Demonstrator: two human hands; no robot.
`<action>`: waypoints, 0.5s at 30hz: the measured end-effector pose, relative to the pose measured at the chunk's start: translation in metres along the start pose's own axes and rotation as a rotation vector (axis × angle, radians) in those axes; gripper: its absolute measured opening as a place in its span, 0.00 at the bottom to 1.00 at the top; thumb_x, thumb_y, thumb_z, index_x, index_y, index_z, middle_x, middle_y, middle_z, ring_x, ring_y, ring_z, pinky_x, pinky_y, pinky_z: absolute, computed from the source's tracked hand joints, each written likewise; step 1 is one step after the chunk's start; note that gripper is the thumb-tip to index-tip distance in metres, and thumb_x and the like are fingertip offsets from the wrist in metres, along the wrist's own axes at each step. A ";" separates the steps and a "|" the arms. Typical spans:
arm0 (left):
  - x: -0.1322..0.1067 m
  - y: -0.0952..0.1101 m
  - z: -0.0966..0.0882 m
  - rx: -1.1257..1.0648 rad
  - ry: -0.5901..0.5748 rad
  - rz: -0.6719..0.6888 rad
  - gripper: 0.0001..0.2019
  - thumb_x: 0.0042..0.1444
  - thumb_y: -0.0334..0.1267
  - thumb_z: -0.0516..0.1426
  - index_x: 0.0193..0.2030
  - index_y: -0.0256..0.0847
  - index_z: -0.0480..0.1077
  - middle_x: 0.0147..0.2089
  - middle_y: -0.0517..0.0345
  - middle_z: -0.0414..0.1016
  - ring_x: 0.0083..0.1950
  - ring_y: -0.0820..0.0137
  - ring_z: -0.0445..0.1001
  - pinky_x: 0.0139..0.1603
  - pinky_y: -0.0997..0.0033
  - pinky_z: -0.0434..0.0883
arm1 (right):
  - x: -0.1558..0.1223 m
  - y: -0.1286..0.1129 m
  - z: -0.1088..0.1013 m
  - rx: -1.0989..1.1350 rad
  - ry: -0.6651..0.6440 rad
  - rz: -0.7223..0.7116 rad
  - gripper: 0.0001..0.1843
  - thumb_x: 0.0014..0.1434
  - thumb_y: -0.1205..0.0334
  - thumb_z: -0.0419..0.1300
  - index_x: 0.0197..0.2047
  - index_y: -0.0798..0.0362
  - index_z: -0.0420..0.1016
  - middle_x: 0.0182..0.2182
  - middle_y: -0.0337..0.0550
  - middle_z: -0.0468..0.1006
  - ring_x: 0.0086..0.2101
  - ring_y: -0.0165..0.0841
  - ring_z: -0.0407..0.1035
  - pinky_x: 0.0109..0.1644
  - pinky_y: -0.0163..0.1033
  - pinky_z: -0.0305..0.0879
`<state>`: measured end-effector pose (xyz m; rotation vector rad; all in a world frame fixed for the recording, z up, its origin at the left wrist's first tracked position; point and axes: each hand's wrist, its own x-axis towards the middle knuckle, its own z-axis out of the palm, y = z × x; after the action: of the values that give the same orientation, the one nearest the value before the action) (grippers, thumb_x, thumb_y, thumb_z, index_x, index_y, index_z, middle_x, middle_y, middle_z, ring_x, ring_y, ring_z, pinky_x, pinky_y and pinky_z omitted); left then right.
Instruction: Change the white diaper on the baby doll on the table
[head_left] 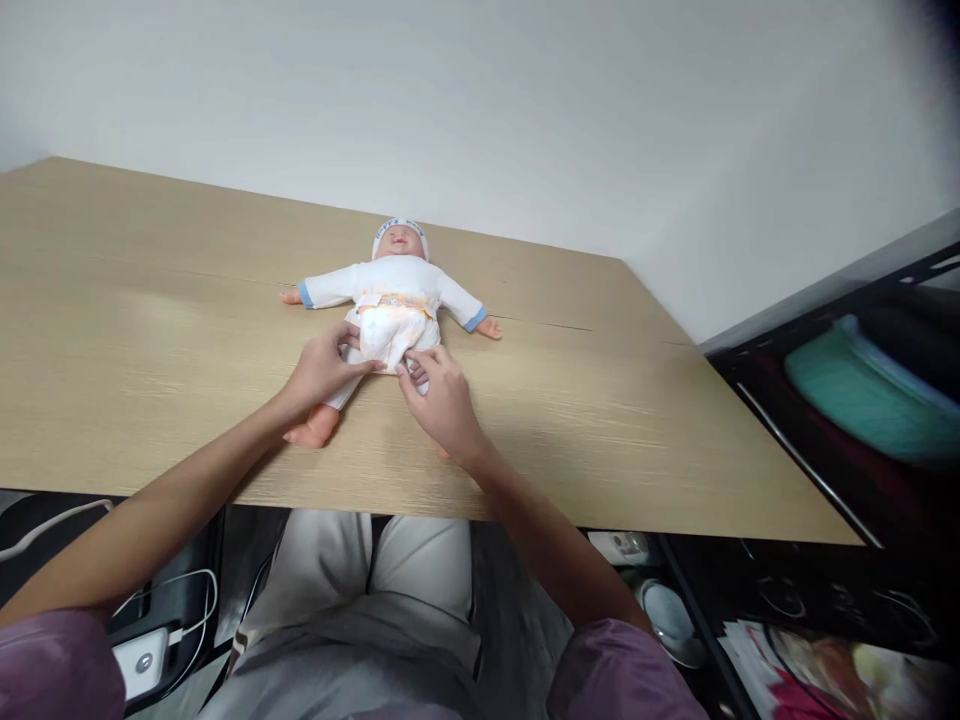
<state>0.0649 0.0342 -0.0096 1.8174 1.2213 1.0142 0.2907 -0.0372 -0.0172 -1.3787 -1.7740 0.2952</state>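
A baby doll (395, 290) in a white top and cap lies on its back on the wooden table (150, 300), arms spread, head toward the wall. A white diaper (390, 335) covers its hips. My left hand (324, 367) pinches the diaper's lower left edge by the doll's leg. My right hand (442, 400) pinches the diaper's lower right edge with its fingertips and covers the doll's other leg. One bare doll foot (311, 432) sticks out below my left wrist.
A white wall stands right behind the table. A dark shelf (862, 400) with a teal object (862, 390) stands at the right. Cables and a white charger (142, 660) lie on the floor at left, and a white cup (667, 615) sits below the table's front edge.
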 end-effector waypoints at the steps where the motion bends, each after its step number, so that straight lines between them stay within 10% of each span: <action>1: -0.001 0.002 -0.001 0.014 -0.024 0.006 0.25 0.54 0.56 0.76 0.51 0.44 0.80 0.51 0.55 0.85 0.52 0.56 0.80 0.54 0.60 0.71 | -0.001 0.000 0.001 -0.027 -0.017 -0.015 0.12 0.77 0.57 0.64 0.58 0.50 0.85 0.50 0.51 0.82 0.42 0.42 0.82 0.55 0.50 0.81; 15: -0.002 0.020 0.002 -0.082 -0.044 -0.102 0.25 0.62 0.65 0.69 0.40 0.42 0.79 0.38 0.58 0.79 0.42 0.62 0.73 0.44 0.63 0.66 | -0.004 -0.004 0.003 -0.082 -0.155 -0.096 0.20 0.76 0.57 0.64 0.67 0.52 0.77 0.62 0.58 0.83 0.64 0.53 0.73 0.72 0.62 0.71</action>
<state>0.0741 0.0260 0.0061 1.6882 1.2154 0.9492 0.2863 -0.0414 -0.0182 -1.3537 -1.9930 0.2870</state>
